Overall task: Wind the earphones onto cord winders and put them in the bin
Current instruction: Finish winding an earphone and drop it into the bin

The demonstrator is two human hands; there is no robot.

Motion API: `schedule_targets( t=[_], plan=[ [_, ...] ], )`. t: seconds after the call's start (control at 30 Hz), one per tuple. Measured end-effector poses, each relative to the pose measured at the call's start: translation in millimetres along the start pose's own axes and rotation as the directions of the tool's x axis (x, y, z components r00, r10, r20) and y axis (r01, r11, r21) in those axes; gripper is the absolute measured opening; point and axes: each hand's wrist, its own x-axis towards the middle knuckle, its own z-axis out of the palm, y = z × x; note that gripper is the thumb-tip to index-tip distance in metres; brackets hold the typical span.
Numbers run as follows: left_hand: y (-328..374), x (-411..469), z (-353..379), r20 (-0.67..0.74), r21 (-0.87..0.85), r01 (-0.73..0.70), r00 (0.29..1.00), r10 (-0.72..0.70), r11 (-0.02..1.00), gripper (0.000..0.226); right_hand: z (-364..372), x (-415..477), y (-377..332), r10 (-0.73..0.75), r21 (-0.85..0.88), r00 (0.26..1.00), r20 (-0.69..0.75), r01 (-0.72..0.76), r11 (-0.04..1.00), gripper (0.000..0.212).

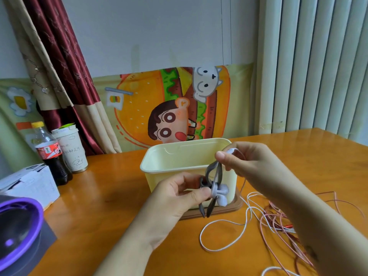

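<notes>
My left hand (180, 194) pinches a grey cord winder (218, 193) in front of the pale yellow bin (169, 156). A few turns of white earphone cord wrap the winder's middle, and its dark straps loop up and hang down. My right hand (242, 158) pinches the white earphone cord (232, 150) just above the winder, over the bin's front right corner. The loose part of the white cord (225, 222) trails in loops on the table. A tangle of pink earphone cord (278, 222) lies to the right, partly under my right forearm.
The bin stands on a brown base (223, 211) on the orange wooden table. At the left are a cola bottle (50, 154), a paper cup (71, 148), a white box (29, 184) and a purple-rimmed round object (18, 228). A wall with a cartoon cloth is behind.
</notes>
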Motion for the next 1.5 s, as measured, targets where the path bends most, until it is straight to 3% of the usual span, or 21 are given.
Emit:
schedule_targets(
  t=[0.13, 0.27, 0.37, 0.47, 0.67, 0.8, 0.9, 1.07, 1.17, 1.3, 1.5],
  plan=[
    [3, 0, 1, 0.049, -0.218, 0.013, 0.999, -0.003, 0.976, 0.032, 19, 2, 21, 0.151, 0.125, 0.973, 0.174, -0.174, 0.977, 0.068],
    [8, 2, 3, -0.069, -0.402, -0.039, 0.998, 0.012, 0.915, 0.026, 42, -4, 22, 0.236, 0.269, 0.927, 0.291, -0.316, 0.910, 0.039],
    [11, 5, 1, -0.163, -0.477, -0.083, 0.987, 0.005, 0.875, 0.021, 55, -10, 20, 0.220, 0.130, 0.928, 0.299, -0.268, 0.955, 0.050],
    [13, 5, -1, -0.212, -0.517, -0.109, 0.977, -0.004, 0.849, 0.024, 57, -12, 14, 0.146, -0.074, 0.946, 0.289, -0.130, 0.989, 0.042],
    [3, 6, -8, -0.359, -0.423, -0.112, 0.932, -0.053, 0.899, 0.033, 52, -17, -4, 0.034, -0.305, 0.940, 0.340, 0.076, 0.949, 0.032],
    [-4, 4, -7, -0.416, -0.162, -0.103, 0.909, 0.027, 0.981, 0.025, 45, -18, -13, 0.016, -0.382, 0.937, 0.349, 0.127, 0.915, 0.030],
    [-2, 3, -6, -0.415, 0.093, -0.058, 0.905, 0.092, 0.994, 0.024, 35, -16, -20, -0.016, -0.337, 0.959, 0.284, 0.115, 0.935, 0.028],
    [-1, 0, 2, -0.286, 0.280, 0.002, 0.955, 0.082, 0.960, 0.012, 15, -8, -21, 0.070, -0.079, 0.987, 0.144, -0.059, 0.995, 0.030],
    [-1, -1, 5, -0.191, 0.281, -0.007, 0.980, 0.063, 0.960, 0.015, 4, -2, -12, 0.096, 0.017, 0.995, 0.029, -0.097, 0.995, 0.032],
    [1, -1, 5, -0.075, 0.210, -0.027, 0.996, 0.043, 0.977, 0.035, 0, 2, -2, 0.062, 0.003, 0.996, -0.064, -0.062, 0.998, 0.033],
    [1, -1, 3, -0.057, 0.098, -0.020, 0.998, 0.026, 0.995, 0.032, 5, 4, 3, 0.021, 0.068, 0.985, -0.169, -0.010, 0.998, 0.033]
  ],
)
